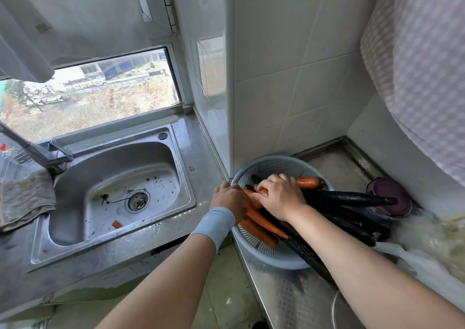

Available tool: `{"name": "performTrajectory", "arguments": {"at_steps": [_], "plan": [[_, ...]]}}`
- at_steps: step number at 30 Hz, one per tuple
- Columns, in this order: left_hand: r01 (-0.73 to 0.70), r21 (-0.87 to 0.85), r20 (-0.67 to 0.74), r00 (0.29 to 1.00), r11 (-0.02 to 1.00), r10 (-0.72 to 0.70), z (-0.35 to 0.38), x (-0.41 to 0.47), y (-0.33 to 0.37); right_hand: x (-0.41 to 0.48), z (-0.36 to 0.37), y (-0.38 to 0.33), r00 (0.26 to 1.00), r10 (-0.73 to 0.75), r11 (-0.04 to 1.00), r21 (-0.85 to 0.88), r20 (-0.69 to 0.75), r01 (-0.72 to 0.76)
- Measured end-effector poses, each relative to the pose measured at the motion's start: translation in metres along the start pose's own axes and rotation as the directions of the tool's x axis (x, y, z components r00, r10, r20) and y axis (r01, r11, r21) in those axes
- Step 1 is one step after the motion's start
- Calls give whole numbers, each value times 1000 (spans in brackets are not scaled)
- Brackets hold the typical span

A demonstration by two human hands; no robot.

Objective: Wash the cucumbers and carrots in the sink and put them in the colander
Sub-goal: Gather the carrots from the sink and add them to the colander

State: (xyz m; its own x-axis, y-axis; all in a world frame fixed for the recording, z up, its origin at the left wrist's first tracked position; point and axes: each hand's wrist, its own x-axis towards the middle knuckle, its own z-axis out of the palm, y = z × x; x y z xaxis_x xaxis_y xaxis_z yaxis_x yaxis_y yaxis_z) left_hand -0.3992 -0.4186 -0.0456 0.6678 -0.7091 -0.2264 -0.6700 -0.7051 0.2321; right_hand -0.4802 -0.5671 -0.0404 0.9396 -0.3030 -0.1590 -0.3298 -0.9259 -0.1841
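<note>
Carrots (pixel 261 224) and dark cucumbers (pixel 347 197) lie piled together in the pale blue colander (pixel 266 259). It stands on the steel tabletop (pixel 284 301) in the corner to the right of the sink (pixel 83 177), and both of the person's hands are down in it. The right hand (pixel 280 196) sits knuckles up over the middle of the heap. Its fingers (pixel 266 186) are bent close together and curled down onto the carrots, closing on one that shows orange just under the fingertips. The bare forearm runs back toward the lower right, across the cucumbers. The left hand (pixel 230 200) lies at the colander's left rim with its back turned up, resting on the ends of the carrots. Its fingers fold away beneath the hand, so from where I stand I cannot tell whether they grip anything or merely rest. A light blue wristband (pixel 215 224) wraps that wrist, and the forearm reaches in straight from below. One carrot lies apart from the rest at the far side of the colander, past the right knuckles. The longest cucumbers stick out over the right rim, one tip reaching in front of a purple-lidded jar (pixel 388 197). In the sink a small orange carrot piece (pixel 116 224) lies on the basin floor near the front wall, with bits of debris around the drain (pixel 137 201). A worn cloth (pixel 25 197) hangs over the sink's left edge.
</note>
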Motion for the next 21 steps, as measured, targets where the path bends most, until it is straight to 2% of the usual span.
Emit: {"name": "performTrajectory", "arguments": {"at_steps": [3, 8, 12, 16, 21], "plan": [[-18, 56, 9, 1000, 998, 18, 0, 6, 2, -1, 1, 1, 990, -50, 993, -96, 135, 64], [-67, 191, 0, 998, 979, 68, 0, 14, -1, 9, 0, 1, 996, 73, 997, 30, 45, -74], [-106, 238, 19, 994, 966, 105, 4, 16, -2, 9, 6, -5, 994, 88, 984, 161, -71, -75], [-178, 232, 56, 984, 956, 170, 9, 14, -6, 10, 11, -2, 986, 143, 958, 262, -86, -117], [-261, 412, 162, 964, 873, 211, 7, 18, -3, 12, 8, 4, 980, 194, 939, 298, -45, -172]]}}
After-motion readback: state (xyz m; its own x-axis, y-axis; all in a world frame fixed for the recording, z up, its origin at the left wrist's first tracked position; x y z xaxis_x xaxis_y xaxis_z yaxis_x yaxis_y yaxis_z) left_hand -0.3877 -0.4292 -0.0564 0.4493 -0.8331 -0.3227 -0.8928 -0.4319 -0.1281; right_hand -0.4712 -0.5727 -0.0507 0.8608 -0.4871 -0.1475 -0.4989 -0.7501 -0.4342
